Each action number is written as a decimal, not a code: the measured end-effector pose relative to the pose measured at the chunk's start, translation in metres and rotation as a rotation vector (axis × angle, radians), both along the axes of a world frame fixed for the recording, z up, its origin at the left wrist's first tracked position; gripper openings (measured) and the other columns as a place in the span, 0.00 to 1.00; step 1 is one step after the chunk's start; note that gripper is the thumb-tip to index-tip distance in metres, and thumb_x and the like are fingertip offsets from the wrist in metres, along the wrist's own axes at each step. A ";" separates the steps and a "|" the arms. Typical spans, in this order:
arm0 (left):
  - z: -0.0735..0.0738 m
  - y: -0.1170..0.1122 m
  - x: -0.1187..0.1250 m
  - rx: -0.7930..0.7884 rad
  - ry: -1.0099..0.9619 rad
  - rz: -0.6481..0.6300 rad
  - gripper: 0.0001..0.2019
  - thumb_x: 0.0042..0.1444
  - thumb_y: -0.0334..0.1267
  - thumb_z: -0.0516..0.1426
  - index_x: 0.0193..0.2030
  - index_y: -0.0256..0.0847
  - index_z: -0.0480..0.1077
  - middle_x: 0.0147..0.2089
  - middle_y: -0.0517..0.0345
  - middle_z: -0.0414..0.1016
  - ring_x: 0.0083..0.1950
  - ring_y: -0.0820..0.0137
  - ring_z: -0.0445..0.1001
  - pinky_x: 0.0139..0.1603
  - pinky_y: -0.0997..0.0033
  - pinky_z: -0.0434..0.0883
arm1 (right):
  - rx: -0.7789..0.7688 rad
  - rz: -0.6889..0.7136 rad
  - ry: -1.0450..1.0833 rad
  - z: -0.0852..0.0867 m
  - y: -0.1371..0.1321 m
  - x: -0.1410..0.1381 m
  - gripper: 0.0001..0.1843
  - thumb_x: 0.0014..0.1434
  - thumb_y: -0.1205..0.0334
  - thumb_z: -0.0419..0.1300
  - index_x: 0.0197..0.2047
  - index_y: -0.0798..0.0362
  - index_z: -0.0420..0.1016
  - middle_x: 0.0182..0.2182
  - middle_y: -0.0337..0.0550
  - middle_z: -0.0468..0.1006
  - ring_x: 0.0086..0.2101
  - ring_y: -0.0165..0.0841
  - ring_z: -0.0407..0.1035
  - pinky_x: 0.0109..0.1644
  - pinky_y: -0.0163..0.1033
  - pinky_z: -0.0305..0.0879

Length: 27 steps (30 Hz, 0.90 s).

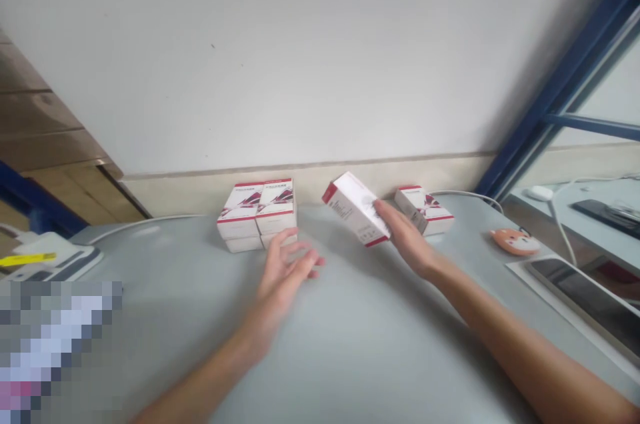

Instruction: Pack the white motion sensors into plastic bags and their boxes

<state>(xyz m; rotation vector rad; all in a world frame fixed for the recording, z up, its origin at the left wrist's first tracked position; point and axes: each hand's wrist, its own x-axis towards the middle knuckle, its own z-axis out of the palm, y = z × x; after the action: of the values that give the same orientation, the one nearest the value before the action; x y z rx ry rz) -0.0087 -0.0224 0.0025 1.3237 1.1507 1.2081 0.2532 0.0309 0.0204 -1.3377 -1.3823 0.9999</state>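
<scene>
My right hand point(406, 239) grips a white box with red edges point(356, 209), which is tilted above the grey tabletop. Behind that hand, another white-and-red box point(423, 211) lies on the table. My left hand point(287, 265) is open, with its fingers spread and holding nothing. Its fingertips are just in front of a stack of similar boxes point(257, 214), two side by side on top of at least one more layer.
An orange fox-shaped object point(515, 241) and a tablet-like dark screen point(585, 297) lie to the right. A white mouse point(540, 193) with its cable sits beyond. A white device point(47, 257) stands at left. A white wall point(280, 51) and blue frame point(565, 87) border the table.
</scene>
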 end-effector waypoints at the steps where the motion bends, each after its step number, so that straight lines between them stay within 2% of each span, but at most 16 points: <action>1: -0.001 0.004 -0.001 -0.084 -0.045 -0.040 0.30 0.68 0.56 0.61 0.70 0.53 0.55 0.63 0.44 0.74 0.52 0.59 0.85 0.56 0.52 0.80 | -0.031 0.093 0.052 -0.001 -0.006 -0.009 0.36 0.68 0.28 0.53 0.60 0.47 0.80 0.60 0.46 0.81 0.57 0.46 0.74 0.61 0.49 0.70; 3: -0.001 0.008 -0.002 -0.140 -0.084 -0.099 0.38 0.64 0.58 0.64 0.73 0.53 0.52 0.66 0.43 0.75 0.54 0.58 0.84 0.61 0.50 0.78 | -0.055 0.263 0.102 -0.001 -0.018 -0.025 0.36 0.70 0.29 0.51 0.59 0.49 0.81 0.57 0.47 0.82 0.56 0.46 0.74 0.63 0.49 0.68; 5: 0.003 0.007 0.000 -0.128 -0.109 -0.144 0.39 0.62 0.58 0.66 0.73 0.53 0.54 0.67 0.43 0.76 0.60 0.56 0.82 0.63 0.50 0.78 | -0.063 0.395 0.114 0.001 -0.027 -0.035 0.35 0.72 0.31 0.50 0.55 0.51 0.82 0.52 0.47 0.84 0.52 0.45 0.76 0.63 0.50 0.68; 8: 0.014 0.001 0.006 -0.080 -0.136 -0.107 0.29 0.63 0.56 0.65 0.66 0.49 0.65 0.65 0.45 0.79 0.65 0.54 0.79 0.63 0.52 0.79 | -0.094 0.536 0.109 0.004 -0.035 -0.041 0.33 0.73 0.33 0.50 0.48 0.52 0.83 0.44 0.46 0.85 0.47 0.43 0.77 0.61 0.51 0.70; 10: 0.019 -0.002 0.008 -0.055 -0.136 -0.051 0.26 0.63 0.54 0.66 0.62 0.47 0.68 0.62 0.46 0.81 0.64 0.54 0.80 0.61 0.54 0.80 | -0.086 0.572 0.082 0.005 -0.036 -0.041 0.31 0.73 0.35 0.51 0.49 0.51 0.83 0.46 0.46 0.85 0.48 0.44 0.77 0.63 0.52 0.69; 12: 0.022 -0.004 0.008 0.001 -0.101 0.009 0.27 0.61 0.52 0.68 0.63 0.47 0.67 0.62 0.48 0.81 0.63 0.55 0.81 0.60 0.55 0.80 | -0.026 0.517 0.071 0.004 -0.036 -0.039 0.29 0.74 0.36 0.52 0.60 0.48 0.79 0.54 0.47 0.83 0.53 0.45 0.76 0.65 0.55 0.68; 14: 0.021 -0.004 0.006 0.098 -0.026 0.036 0.29 0.60 0.49 0.69 0.64 0.48 0.66 0.64 0.49 0.80 0.64 0.56 0.80 0.61 0.56 0.80 | 0.060 0.433 0.065 0.003 -0.036 -0.037 0.30 0.74 0.38 0.52 0.70 0.43 0.70 0.62 0.48 0.79 0.57 0.44 0.74 0.67 0.55 0.68; 16: 0.018 -0.005 0.004 0.189 0.069 0.016 0.29 0.59 0.48 0.70 0.64 0.49 0.68 0.64 0.50 0.79 0.65 0.56 0.79 0.62 0.56 0.79 | 0.162 0.379 0.011 0.002 -0.036 -0.035 0.30 0.74 0.39 0.54 0.72 0.41 0.67 0.64 0.48 0.77 0.60 0.44 0.73 0.66 0.54 0.68; 19: 0.012 -0.008 0.001 0.263 0.168 -0.018 0.29 0.59 0.48 0.70 0.64 0.51 0.68 0.64 0.52 0.79 0.64 0.55 0.79 0.60 0.57 0.80 | 0.374 0.324 -0.133 0.000 -0.039 -0.033 0.23 0.74 0.44 0.57 0.65 0.45 0.73 0.61 0.48 0.79 0.58 0.44 0.73 0.63 0.50 0.70; 21: 0.008 -0.010 0.000 0.288 0.208 -0.022 0.30 0.59 0.48 0.70 0.66 0.53 0.67 0.65 0.51 0.78 0.64 0.55 0.79 0.57 0.58 0.81 | 0.488 0.293 -0.210 0.001 -0.041 -0.032 0.20 0.75 0.45 0.56 0.61 0.47 0.74 0.56 0.49 0.82 0.52 0.42 0.75 0.56 0.48 0.72; 23: 0.005 -0.012 0.000 0.322 0.265 -0.046 0.31 0.60 0.47 0.70 0.67 0.55 0.66 0.66 0.50 0.77 0.64 0.54 0.79 0.57 0.58 0.82 | 0.538 0.262 -0.229 0.004 -0.042 -0.031 0.20 0.75 0.43 0.53 0.54 0.49 0.76 0.47 0.47 0.83 0.43 0.40 0.75 0.49 0.45 0.72; 25: 0.003 -0.014 0.001 0.414 0.333 -0.087 0.34 0.61 0.45 0.69 0.71 0.57 0.62 0.67 0.49 0.76 0.65 0.55 0.79 0.58 0.56 0.81 | 0.541 0.202 -0.194 0.009 -0.044 -0.030 0.26 0.76 0.39 0.48 0.41 0.49 0.76 0.35 0.43 0.80 0.34 0.37 0.72 0.40 0.43 0.70; 27: 0.004 -0.015 0.002 0.632 0.365 -0.104 0.40 0.62 0.39 0.68 0.76 0.58 0.54 0.69 0.45 0.72 0.67 0.55 0.76 0.62 0.52 0.79 | 0.511 0.106 -0.138 0.014 -0.046 -0.031 0.34 0.75 0.34 0.45 0.28 0.49 0.70 0.25 0.40 0.73 0.27 0.35 0.67 0.33 0.42 0.64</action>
<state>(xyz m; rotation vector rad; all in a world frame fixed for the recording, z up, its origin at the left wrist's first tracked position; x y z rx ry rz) -0.0070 -0.0379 0.0062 2.1222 0.9560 1.3444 0.2226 -0.0148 0.0343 -0.9693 -1.6874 0.5682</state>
